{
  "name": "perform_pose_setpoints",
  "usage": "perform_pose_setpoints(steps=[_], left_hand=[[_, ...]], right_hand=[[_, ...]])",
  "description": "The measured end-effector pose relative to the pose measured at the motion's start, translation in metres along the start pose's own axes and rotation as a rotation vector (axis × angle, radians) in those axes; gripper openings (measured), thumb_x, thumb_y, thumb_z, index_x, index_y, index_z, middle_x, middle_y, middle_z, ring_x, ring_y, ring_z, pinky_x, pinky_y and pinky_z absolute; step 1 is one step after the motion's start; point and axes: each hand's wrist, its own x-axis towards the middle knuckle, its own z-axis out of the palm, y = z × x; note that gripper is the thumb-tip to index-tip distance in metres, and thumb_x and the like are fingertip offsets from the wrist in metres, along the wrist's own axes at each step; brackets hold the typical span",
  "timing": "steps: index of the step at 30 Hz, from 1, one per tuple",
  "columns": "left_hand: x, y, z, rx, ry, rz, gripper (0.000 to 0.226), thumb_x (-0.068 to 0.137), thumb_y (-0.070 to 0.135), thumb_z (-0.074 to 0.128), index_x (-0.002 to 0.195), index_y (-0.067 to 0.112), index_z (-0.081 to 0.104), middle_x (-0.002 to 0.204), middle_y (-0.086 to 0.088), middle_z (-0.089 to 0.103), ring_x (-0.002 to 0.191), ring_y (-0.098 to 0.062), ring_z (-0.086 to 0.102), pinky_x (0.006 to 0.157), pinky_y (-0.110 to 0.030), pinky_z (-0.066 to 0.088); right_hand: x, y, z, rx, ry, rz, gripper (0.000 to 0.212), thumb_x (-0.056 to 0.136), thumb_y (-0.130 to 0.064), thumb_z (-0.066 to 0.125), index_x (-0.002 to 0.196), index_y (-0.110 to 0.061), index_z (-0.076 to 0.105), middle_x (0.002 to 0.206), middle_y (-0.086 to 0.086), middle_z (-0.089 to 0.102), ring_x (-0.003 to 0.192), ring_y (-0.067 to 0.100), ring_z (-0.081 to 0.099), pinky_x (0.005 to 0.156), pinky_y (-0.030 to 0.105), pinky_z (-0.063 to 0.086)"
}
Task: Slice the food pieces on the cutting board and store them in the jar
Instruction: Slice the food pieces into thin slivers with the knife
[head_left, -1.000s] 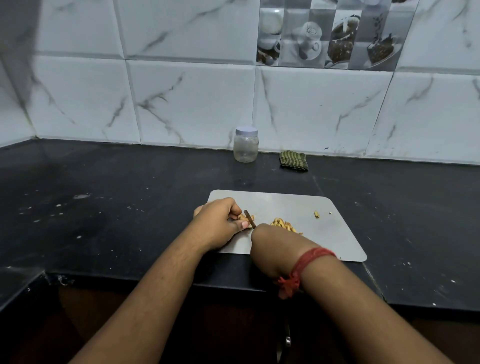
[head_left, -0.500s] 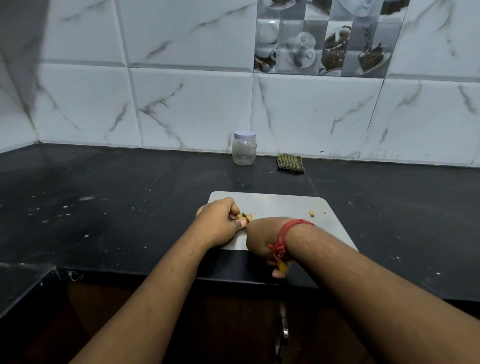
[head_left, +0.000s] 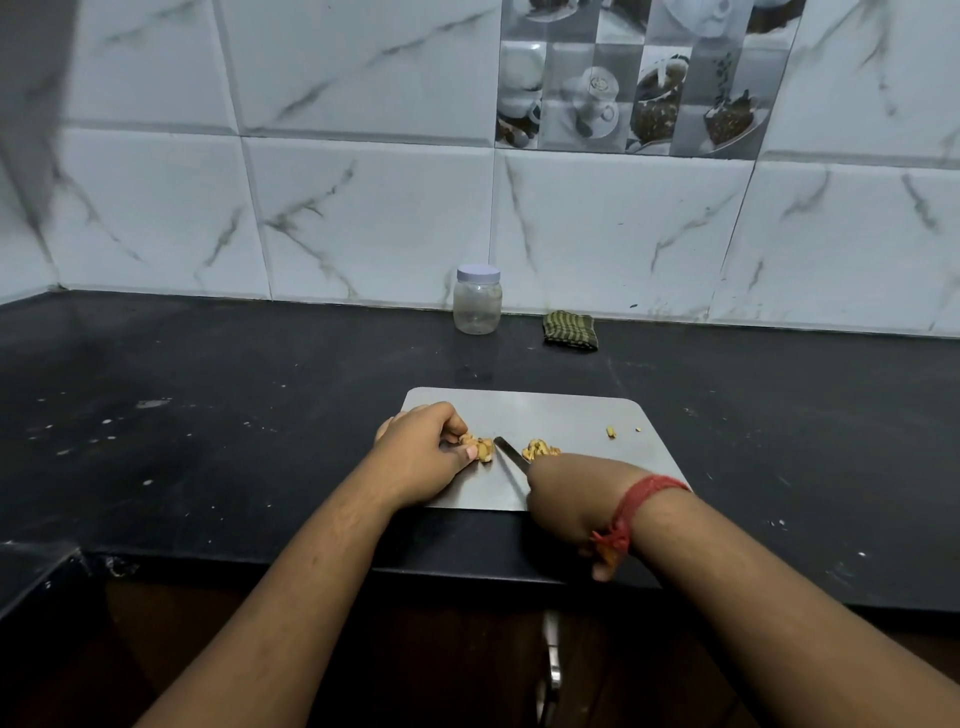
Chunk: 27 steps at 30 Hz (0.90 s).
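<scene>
From the head view, the left hand (head_left: 423, 449) pinches a clump of food pieces (head_left: 480, 448) against the cutting board (head_left: 571, 415). The right hand (head_left: 569, 499) is curled around a knife (head_left: 510, 456), whose blade lies on the board between that clump and a cut pile (head_left: 540, 449). The jar (head_left: 477, 306) stands lidded at the far side of the surface (head_left: 234, 415), well apart from the board.

The likely risk is a nicked left fingertip, since the fingers sit just beside the blade; small pieces could also scatter.

No readable writing is visible.
</scene>
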Motion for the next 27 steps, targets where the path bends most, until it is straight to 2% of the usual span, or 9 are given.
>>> perform_pose_setpoints(steps=[2, 4, 9, 12, 14, 16, 19, 22, 27], left_hand=[[0.000, -0.001, 0.000, -0.011, 0.003, -0.007, 0.011, 0.088, 0.034, 0.071, 0.094, 0.029, 0.062, 0.101, 0.013, 0.066, 0.101, -0.012, 0.061, 0.097, -0.040, 0.048], [0.000, -0.002, 0.000, -0.029, 0.003, -0.010, 0.013, 0.088, 0.034, 0.071, 0.097, 0.027, 0.064, 0.103, 0.013, 0.067, 0.102, -0.011, 0.060, 0.098, -0.040, 0.048], [0.001, -0.002, 0.001, -0.001, -0.001, -0.014, 0.014, 0.089, 0.037, 0.069, 0.098, 0.029, 0.063, 0.104, 0.013, 0.064, 0.104, -0.010, 0.058, 0.099, -0.040, 0.047], [0.001, 0.000, 0.001, 0.011, -0.004, -0.012, 0.013, 0.089, 0.038, 0.068, 0.097, 0.031, 0.061, 0.103, 0.014, 0.063, 0.104, -0.012, 0.057, 0.100, -0.041, 0.046], [0.000, 0.001, -0.001, 0.008, -0.005, -0.017, 0.014, 0.089, 0.039, 0.068, 0.098, 0.031, 0.061, 0.103, 0.014, 0.063, 0.105, -0.011, 0.056, 0.100, -0.040, 0.045], [-0.001, 0.001, -0.002, 0.010, 0.003, -0.021, 0.013, 0.090, 0.039, 0.067, 0.098, 0.031, 0.060, 0.104, 0.014, 0.062, 0.106, -0.011, 0.055, 0.101, -0.040, 0.045], [-0.001, 0.002, -0.002, 0.016, 0.006, -0.022, 0.014, 0.090, 0.040, 0.066, 0.100, 0.032, 0.059, 0.106, 0.013, 0.061, 0.109, -0.012, 0.053, 0.102, -0.039, 0.044], [-0.001, 0.002, -0.001, 0.027, 0.005, -0.023, 0.014, 0.091, 0.040, 0.065, 0.100, 0.032, 0.059, 0.106, 0.013, 0.061, 0.110, -0.012, 0.052, 0.103, -0.039, 0.043], [0.000, 0.001, -0.001, 0.034, -0.001, -0.005, 0.009, 0.090, 0.039, 0.065, 0.096, 0.034, 0.060, 0.103, 0.014, 0.061, 0.108, -0.013, 0.052, 0.103, -0.041, 0.042]], right_hand=[[0.004, -0.003, -0.007, 0.207, 0.016, 0.120, 0.027, 0.090, -0.010, 0.061, 0.113, 0.004, 0.064, 0.080, 0.008, 0.055, 0.058, 0.015, 0.046, 0.048, 0.020, 0.041], [0.003, -0.001, -0.012, 0.127, 0.018, 0.114, 0.027, 0.086, -0.006, 0.064, 0.111, 0.004, 0.066, 0.092, 0.011, 0.057, 0.064, 0.019, 0.047, 0.059, 0.025, 0.041], [0.002, 0.009, 0.008, 0.092, 0.143, 0.063, 0.017, 0.097, -0.006, 0.042, 0.104, -0.005, 0.058, 0.079, 0.005, 0.037, 0.060, 0.018, 0.040, 0.046, 0.022, 0.027], [0.005, 0.004, 0.015, 0.199, 0.162, 0.120, 0.025, 0.100, -0.014, 0.040, 0.115, -0.003, 0.057, 0.071, 0.001, 0.040, 0.056, 0.013, 0.038, 0.053, 0.024, 0.037], [0.008, 0.004, 0.015, 0.287, 0.155, 0.175, 0.027, 0.101, -0.012, 0.040, 0.121, -0.001, 0.054, 0.086, 0.007, 0.054, 0.070, 0.019, 0.048, 0.066, 0.028, 0.040], [0.010, 0.005, 0.015, 0.334, 0.180, 0.212, 0.025, 0.100, -0.011, 0.040, 0.121, -0.001, 0.049, 0.106, 0.011, 0.059, 0.083, 0.022, 0.051, 0.071, 0.028, 0.039], [0.009, 0.009, 0.016, 0.390, 0.224, 0.203, 0.018, 0.099, -0.012, 0.041, 0.114, -0.004, 0.047, 0.090, 0.006, 0.056, 0.077, 0.021, 0.052, 0.062, 0.027, 0.039], [0.000, 0.004, 0.018, 0.368, 0.184, 0.153, 0.012, 0.099, -0.013, 0.040, 0.106, -0.008, 0.047, 0.080, 0.002, 0.049, 0.066, 0.016, 0.047, 0.049, 0.023, 0.032], [0.012, 0.003, 0.006, 0.245, 0.125, 0.142, 0.021, 0.100, -0.007, 0.038, 0.112, -0.002, 0.055, 0.113, 0.013, 0.056, 0.081, 0.023, 0.048, 0.058, 0.027, 0.035]])
